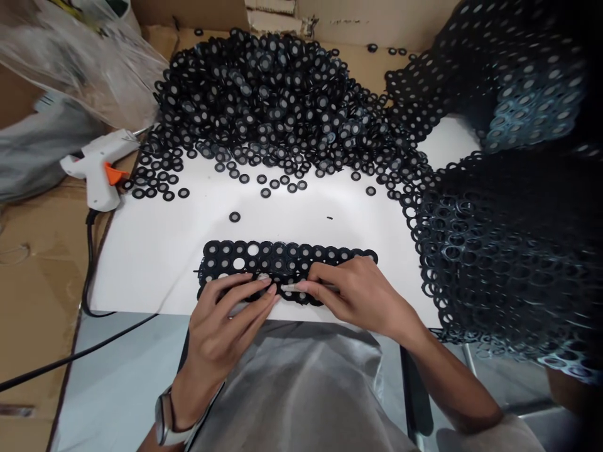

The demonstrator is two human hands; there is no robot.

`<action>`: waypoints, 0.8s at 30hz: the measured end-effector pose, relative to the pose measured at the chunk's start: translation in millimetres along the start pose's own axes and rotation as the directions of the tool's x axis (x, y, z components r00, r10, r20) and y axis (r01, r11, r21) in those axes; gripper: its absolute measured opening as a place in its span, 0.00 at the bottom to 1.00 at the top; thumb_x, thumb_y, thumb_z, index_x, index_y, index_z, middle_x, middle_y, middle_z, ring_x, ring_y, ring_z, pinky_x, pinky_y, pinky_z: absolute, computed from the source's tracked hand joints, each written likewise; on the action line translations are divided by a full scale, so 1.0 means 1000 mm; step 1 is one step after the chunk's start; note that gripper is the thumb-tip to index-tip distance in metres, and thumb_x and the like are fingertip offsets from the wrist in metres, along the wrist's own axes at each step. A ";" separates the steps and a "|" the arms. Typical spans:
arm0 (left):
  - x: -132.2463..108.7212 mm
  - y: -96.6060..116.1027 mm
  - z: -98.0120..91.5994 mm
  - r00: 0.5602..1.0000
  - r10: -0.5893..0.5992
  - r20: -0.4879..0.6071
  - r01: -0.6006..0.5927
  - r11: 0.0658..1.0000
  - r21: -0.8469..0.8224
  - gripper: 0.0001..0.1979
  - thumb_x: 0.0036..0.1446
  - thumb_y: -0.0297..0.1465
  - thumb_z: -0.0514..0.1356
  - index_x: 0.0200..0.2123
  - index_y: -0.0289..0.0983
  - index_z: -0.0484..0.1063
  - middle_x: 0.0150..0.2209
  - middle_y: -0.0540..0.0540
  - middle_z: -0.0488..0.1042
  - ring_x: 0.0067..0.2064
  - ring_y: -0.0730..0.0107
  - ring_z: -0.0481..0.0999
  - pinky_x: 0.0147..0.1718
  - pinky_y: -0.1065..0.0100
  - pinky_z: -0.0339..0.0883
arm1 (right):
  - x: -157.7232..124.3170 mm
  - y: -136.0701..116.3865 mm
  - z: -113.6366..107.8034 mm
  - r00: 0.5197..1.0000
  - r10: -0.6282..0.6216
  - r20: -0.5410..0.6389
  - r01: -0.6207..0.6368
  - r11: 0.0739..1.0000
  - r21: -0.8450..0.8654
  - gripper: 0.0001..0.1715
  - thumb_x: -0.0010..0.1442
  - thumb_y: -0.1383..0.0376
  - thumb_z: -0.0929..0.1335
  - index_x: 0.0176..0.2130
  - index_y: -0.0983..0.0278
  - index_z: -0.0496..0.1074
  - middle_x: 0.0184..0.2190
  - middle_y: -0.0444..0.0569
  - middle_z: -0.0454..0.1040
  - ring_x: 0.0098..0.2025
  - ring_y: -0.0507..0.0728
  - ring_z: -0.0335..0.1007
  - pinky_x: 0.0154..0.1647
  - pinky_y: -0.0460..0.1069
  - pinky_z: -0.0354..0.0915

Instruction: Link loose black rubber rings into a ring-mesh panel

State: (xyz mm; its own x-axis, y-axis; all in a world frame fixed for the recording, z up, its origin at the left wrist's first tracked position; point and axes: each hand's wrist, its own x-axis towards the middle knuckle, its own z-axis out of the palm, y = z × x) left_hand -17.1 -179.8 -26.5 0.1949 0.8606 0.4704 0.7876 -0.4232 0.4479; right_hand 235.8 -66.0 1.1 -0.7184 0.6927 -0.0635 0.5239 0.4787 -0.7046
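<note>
On the white board (155,263) in front of me lies a strip of joined black rings (279,250) in several rows, most with grey centres and a few showing white. My left hand (230,307) rests on the strip's lower left part, fingers stretched out and fingertips on the rings. Pinched between the thumb and fingers of my right hand (358,289) is a thin pale pointed tool (291,287). Its tip meets the strip's lower rows close to my left fingertips. Both hands cover part of the lower rows, and most of the tool is hidden in my grip.
A large heap of loose black rings (273,94) covers the back of the board. One single ring (234,217) lies nearer me. At left is a white glue gun (101,166) with a black cord (89,263). Joined ring sheets (494,251) drape over the right side.
</note>
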 end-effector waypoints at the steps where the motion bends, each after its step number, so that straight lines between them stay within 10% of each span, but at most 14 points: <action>1: -0.003 -0.001 0.001 1.000 0.006 -0.002 -0.006 1.000 0.003 0.26 0.58 0.16 0.76 0.58 0.40 0.82 0.52 0.44 0.88 0.57 0.51 0.84 0.51 0.46 0.84 | 0.000 0.000 0.000 1.000 0.002 -0.001 -0.002 1.000 -0.004 0.27 0.82 0.49 0.65 0.35 0.60 0.77 0.19 0.38 0.70 0.20 0.51 0.66 0.28 0.50 0.46; 24: 0.045 -0.017 -0.023 0.940 0.110 0.323 -0.079 0.991 -0.107 0.12 0.69 0.24 0.70 0.52 0.40 0.77 0.45 0.48 0.85 0.48 0.61 0.78 0.50 0.56 0.74 | -0.006 0.009 0.012 0.982 -0.123 -0.142 0.122 0.992 -0.017 0.22 0.80 0.52 0.69 0.39 0.64 0.82 0.17 0.39 0.68 0.20 0.51 0.68 0.26 0.49 0.47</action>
State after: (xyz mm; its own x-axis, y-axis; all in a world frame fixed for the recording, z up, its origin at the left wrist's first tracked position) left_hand -35.1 -140.6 4.8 0.4589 0.8539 0.2457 0.7024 -0.5180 0.4882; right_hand 239.4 -72.6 -13.6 -0.7052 0.6979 0.1248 0.4400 0.5689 -0.6948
